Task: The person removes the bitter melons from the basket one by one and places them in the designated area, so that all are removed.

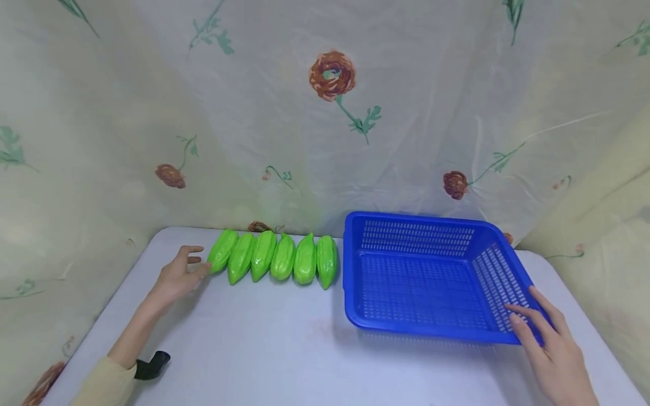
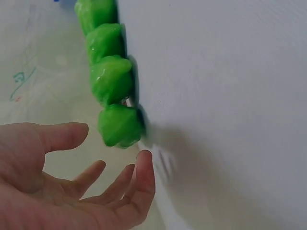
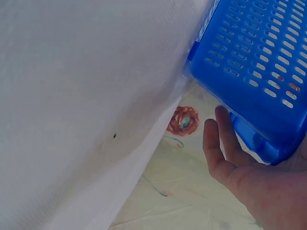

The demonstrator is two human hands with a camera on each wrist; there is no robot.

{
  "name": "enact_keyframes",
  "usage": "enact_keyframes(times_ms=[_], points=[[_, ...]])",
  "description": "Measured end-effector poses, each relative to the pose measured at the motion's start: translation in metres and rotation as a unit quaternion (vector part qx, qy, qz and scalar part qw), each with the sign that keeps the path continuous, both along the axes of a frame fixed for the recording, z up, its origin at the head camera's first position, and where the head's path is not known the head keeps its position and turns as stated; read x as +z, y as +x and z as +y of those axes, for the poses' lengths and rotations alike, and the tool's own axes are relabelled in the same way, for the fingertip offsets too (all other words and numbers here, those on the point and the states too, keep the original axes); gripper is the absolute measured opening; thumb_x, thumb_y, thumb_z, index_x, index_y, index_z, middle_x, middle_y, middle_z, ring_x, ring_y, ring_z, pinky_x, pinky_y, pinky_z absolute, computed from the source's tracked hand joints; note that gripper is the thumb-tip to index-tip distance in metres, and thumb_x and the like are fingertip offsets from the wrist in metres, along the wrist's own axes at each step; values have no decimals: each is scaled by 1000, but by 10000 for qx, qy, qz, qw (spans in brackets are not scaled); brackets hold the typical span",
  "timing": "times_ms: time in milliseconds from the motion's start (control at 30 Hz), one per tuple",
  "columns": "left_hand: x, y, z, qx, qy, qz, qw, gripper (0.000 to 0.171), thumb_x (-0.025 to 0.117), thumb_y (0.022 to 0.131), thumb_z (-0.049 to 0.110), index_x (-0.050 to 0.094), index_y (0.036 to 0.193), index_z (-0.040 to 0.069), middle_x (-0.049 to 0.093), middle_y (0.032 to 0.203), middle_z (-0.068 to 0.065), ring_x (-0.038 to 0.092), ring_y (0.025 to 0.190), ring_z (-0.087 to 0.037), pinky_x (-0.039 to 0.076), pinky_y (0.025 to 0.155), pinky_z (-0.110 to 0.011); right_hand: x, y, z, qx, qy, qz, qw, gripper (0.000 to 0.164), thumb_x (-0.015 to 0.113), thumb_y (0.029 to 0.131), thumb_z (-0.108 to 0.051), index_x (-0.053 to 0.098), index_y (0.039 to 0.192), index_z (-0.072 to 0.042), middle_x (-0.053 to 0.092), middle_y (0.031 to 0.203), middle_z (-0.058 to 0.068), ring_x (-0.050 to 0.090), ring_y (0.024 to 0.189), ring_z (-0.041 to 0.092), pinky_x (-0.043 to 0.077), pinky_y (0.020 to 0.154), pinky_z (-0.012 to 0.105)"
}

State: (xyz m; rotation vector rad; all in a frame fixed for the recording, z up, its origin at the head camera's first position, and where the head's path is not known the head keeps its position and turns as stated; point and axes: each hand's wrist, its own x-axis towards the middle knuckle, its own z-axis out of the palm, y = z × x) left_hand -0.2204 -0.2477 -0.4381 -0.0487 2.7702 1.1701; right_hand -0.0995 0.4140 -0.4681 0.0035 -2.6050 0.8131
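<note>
Several glossy green ridged fruits (image 1: 264, 255), pointed at the ends and resembling bitter melons, lie side by side in a row at the table's back. My left hand (image 1: 179, 274) is at the left end of the row, fingertips close to the outermost fruit (image 2: 120, 125); in the left wrist view its thumb and fingers are spread with nothing between them. A blue plastic basket (image 1: 421, 332) with slotted walls stands to the right of the row, nothing inside. My right hand (image 1: 558, 352) holds the basket's front right corner, digits on both sides of the rim.
The white table (image 1: 264, 344) has rounded back corners. A floral curtain (image 1: 284, 113) hangs behind it and at both sides. A black band piece (image 1: 152, 365) sticks out at the left sleeve (image 1: 104, 383).
</note>
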Motion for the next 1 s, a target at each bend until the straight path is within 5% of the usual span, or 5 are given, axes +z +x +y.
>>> enact_keyframes(times_ms=[200,367,467,733,1000], points=[[8,23,4,-110,-698,1301,9890,59,60,111,22,38,157,-6,44,152,-47,51,131,-69,48,102,-76,11,-1,0,108,356,-103,9993,37,55,112,-24,63,143,-4,31,174,24,24,156,64,16,115,91],[26,46,19,-310,-1833,2671,9456,66,71,103,39,46,158,12,32,164,-39,21,151,-68,23,110,-87,33,-6,-21,-27,1151,-508,9921,55,55,111,-41,49,158,-13,19,179,23,-1,161,64,7,101,101],[35,59,28,-387,-2452,2966,9222,71,66,100,60,47,160,26,22,173,-32,5,161,-61,12,117,-88,48,-16,-46,217,1476,-701,9863,65,53,111,-50,38,167,-23,13,181,19,-7,163,62,-2,107,98],[35,80,36,-537,-2480,1963,9472,89,59,98,75,32,170,32,2,182,-21,-13,166,-54,-8,123,-86,74,-47,-99,846,1624,-1023,9778,85,54,106,-65,14,174,-35,5,184,11,-14,167,50,-17,114,92],[34,77,38,-557,-2473,2100,9443,87,61,97,75,35,169,33,2,182,-20,-12,167,-52,-8,124,-84,78,-54,-108,799,1585,-1159,9773,89,53,104,-70,13,175,-34,6,184,13,-12,167,51,-19,115,90]])
